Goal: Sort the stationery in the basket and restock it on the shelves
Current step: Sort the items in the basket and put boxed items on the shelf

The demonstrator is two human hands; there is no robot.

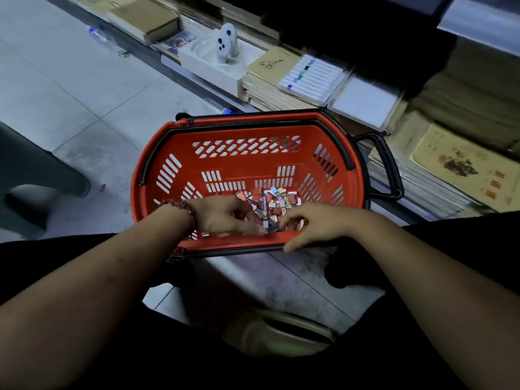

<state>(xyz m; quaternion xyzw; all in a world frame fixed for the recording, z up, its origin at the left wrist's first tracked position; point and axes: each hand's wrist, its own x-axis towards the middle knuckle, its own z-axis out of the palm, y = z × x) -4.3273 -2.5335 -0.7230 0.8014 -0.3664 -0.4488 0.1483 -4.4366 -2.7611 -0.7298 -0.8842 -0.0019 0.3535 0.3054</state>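
Where the grey tiled floor [70,94] meets the low shelf [464,175], a red plastic basket [242,164] sits, oval-rimmed, its walls pierced with slanted slots and its black handles folded down. On its bottom, toward the near side, lies a heap of small stationery packets [277,199], flat, glossy rectangles in pink, white and grey. The left hand [225,215], with a red beaded bracelet [180,206] at the wrist, reaches into the heap with its fingers bent down among the pieces; motion blur hides whether it pinches any. The right hand [318,223] curls over the near rim at the heap's edge, and I cannot tell its hold either. Brown paper pads [270,88] and a clear marker case [312,77] lie on the shelf.
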